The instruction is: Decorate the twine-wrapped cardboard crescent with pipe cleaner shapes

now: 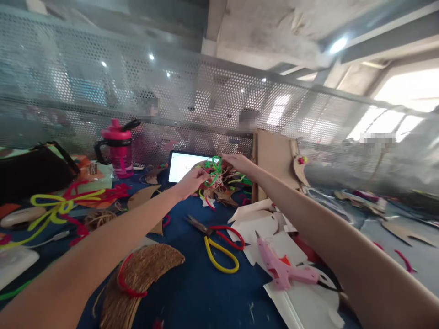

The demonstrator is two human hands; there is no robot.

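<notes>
A green pipe cleaner (216,165), bent into loops like a bow, is held up between my hands in front of a lit tablet (180,165). The fingers of my left hand (195,179) pinch its lower left side. From the right, my right hand (240,163) reaches in with its fingertips at the upper loop; they look closed on its edge. Just below lie a white star (207,201) and a pile of brown dried craft pieces (224,195). Nearer me, a crescent wrapped in brown twine (151,269) carries a red pipe cleaner (124,283).
Scissors with red and yellow handles (221,246) lie mid-table. A pink glue gun (283,267) rests on white paper scraps (298,301). At left are a pink bottle (120,148) and a yellow bow (56,208). A cardboard box (276,157) stands before a perforated screen (192,91).
</notes>
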